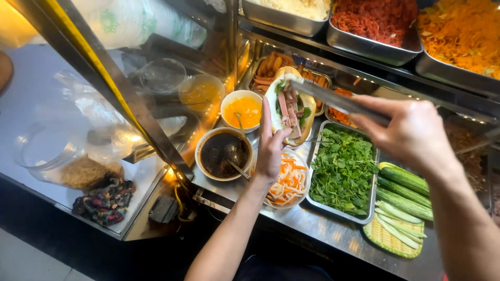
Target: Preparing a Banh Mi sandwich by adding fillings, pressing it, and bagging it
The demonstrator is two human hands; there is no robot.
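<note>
Left hand (271, 148) cups split crusty sandwich roll (289, 106) from below, long axis running away from the person, above sauce bowls. Right hand (414, 132) pinches shiny metal tongs (338, 99), tips in the filling. Leafy herb tray (317, 200) beneath.

A: What can't u see?
B: Tong tips (299, 86) vanish into the sandwich filling (289, 106), so can't tell what they pinch. Left hand (271, 148) covers part of the pickled carrot bowl (289, 184).
A: Edges?
B: Top trays cut off: shredded orange stuff (461, 31), red shreds (375, 18), pale tray (291, 8). Right forearm (463, 229) runs out the bottom-right corner.
A: Behind the glass?
B: Blurry w/ reflections. Plastic bag (94, 125) and cups (161, 75) hard to make out. Dark bundle (107, 200) at bottom left: can't tell what it is.
</note>
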